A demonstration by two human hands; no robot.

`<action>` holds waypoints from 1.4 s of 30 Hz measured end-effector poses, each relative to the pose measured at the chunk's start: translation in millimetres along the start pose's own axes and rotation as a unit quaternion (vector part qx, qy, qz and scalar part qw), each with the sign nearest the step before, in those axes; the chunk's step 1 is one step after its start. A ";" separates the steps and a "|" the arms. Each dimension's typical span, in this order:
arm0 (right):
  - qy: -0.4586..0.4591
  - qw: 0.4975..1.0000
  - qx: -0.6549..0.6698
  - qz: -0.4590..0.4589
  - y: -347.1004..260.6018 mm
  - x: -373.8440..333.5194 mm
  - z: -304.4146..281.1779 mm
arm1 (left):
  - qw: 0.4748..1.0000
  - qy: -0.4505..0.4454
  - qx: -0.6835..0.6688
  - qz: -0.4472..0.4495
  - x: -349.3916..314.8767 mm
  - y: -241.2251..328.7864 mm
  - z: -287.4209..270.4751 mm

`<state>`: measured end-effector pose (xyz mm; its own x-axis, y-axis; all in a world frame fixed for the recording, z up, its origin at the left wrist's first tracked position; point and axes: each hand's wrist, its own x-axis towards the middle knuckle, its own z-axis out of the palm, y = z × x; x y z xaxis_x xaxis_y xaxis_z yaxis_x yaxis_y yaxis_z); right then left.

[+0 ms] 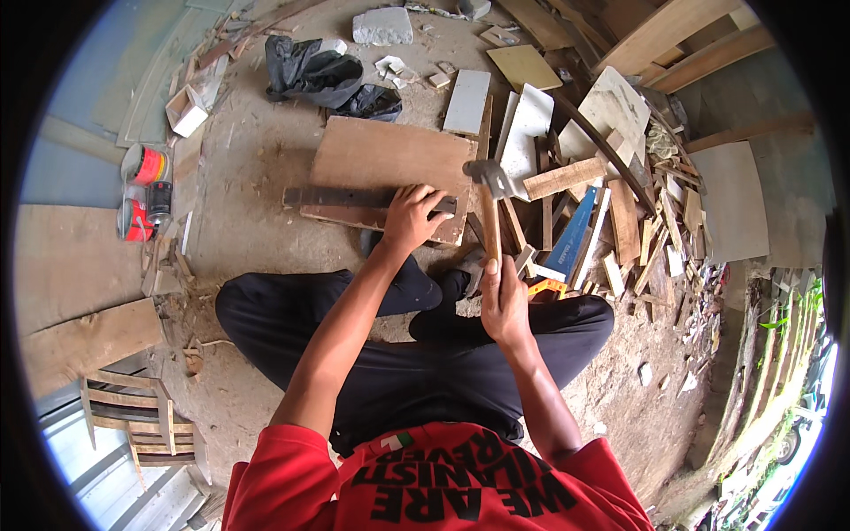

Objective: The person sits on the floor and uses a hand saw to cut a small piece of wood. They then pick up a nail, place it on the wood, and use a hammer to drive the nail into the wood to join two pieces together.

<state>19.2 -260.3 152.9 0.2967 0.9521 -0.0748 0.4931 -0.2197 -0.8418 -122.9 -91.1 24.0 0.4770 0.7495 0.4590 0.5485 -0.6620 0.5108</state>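
Note:
My left hand [412,219] is closed over a long dark wooden strip [341,197], fingers bent near its right end. Beneath that strip lies a broad brown wooden board [390,152], flat on the ground in front of my crossed legs. My right hand [505,303] grips the lower end of a hammer's wooden handle [490,230]. The metal hammer head [492,177] is up, just right of the board's edge and apart from the strip in this view. Whatever may be under my left fingertips is hidden.
Wood offcuts [624,221] pile up at the right, with a blue-bladed handsaw [574,232] with an orange handle [547,288] among them. Black plastic bags [323,75] and a pale block [382,26] lie beyond the board. Cans [146,165] stand at the left wall.

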 end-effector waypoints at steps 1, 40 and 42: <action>-0.003 1.000 -0.014 0.005 10.4 -0.3 4.3 | 1.000 0.000 0.001 0.002 1.3 0.4 0.2; 0.014 0.999 0.011 0.032 4.2 -13.6 -4.8 | 1.000 -0.012 -0.007 -0.013 3.8 2.2 0.5; 0.021 1.000 -0.002 0.012 -3.8 -10.3 -5.2 | 1.000 -0.017 -0.006 -0.014 5.1 1.6 -0.6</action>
<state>18.5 -270.3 159.7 0.3418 0.9369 -0.0728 0.4890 -0.2435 -0.8376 -120.0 -88.4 27.7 0.4842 0.7678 0.4196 0.5536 -0.6402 0.5326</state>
